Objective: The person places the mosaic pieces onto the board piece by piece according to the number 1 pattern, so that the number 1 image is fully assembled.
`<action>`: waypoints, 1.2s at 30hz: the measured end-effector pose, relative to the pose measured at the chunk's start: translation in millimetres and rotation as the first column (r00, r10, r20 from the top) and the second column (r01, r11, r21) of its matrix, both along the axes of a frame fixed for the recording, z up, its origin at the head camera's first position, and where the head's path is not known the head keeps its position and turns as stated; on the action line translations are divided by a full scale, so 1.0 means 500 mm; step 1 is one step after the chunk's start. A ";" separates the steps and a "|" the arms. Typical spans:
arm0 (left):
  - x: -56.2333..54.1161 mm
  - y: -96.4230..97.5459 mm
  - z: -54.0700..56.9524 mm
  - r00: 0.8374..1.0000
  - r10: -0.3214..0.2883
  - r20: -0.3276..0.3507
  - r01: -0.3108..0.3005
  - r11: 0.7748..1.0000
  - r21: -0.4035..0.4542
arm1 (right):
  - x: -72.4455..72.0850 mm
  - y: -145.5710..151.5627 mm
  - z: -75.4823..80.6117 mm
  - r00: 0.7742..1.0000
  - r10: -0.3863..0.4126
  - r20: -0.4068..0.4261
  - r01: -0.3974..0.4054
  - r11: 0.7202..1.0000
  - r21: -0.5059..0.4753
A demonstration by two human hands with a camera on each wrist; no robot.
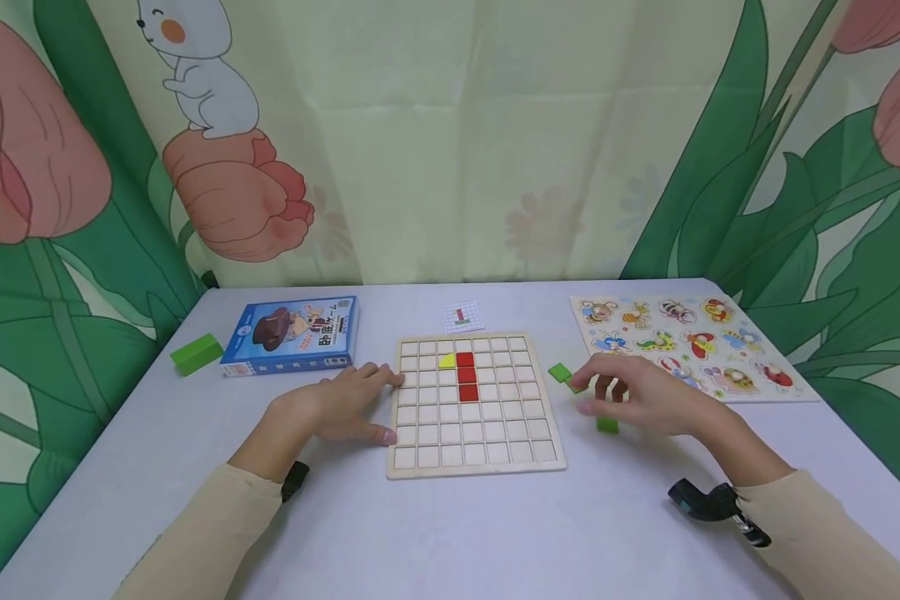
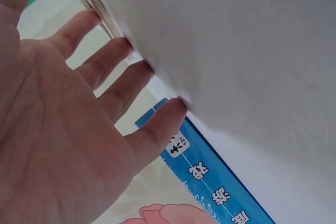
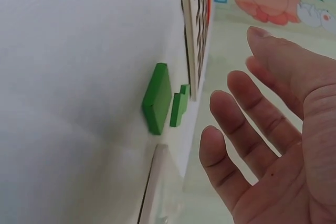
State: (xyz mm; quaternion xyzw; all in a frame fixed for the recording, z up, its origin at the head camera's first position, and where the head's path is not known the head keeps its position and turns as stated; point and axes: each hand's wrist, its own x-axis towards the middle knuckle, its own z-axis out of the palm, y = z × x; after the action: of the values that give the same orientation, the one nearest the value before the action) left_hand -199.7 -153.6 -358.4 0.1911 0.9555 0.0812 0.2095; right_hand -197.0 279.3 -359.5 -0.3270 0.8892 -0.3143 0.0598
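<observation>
A wooden grid board (image 1: 468,477) lies mid-table, with a column of red tiles (image 1: 468,375) and one yellow tile (image 1: 447,361) in its upper cells. My left hand (image 1: 348,404) rests at the board's left edge, thumb and fingertips against the frame; in the left wrist view its fingers are spread. To the right of the board, my right hand (image 1: 637,392) hovers over several small green tiles (image 1: 559,372), one of them the green tile (image 3: 157,99) nearest in the right wrist view. Nothing is held between its loosely bent fingers.
A blue game box (image 1: 292,335) sits at the back left beside a green block (image 1: 197,355). Behind the board lies a small pattern card (image 1: 461,317). An insect picture board (image 1: 765,350) lies at the back right, partly behind the right hand.
</observation>
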 end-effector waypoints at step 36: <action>0.004 0.003 0.001 1.000 0.010 -0.009 -0.010 1.000 -0.013 | 0.027 0.061 -0.030 0.998 -0.037 0.060 0.030 0.993 0.116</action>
State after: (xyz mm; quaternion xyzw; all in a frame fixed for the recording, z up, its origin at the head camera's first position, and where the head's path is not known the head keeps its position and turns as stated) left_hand -197.7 -152.0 -358.0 0.1853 0.9579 0.0751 0.2061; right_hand -183.4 309.6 -374.3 -0.2982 0.9089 -0.2735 0.1009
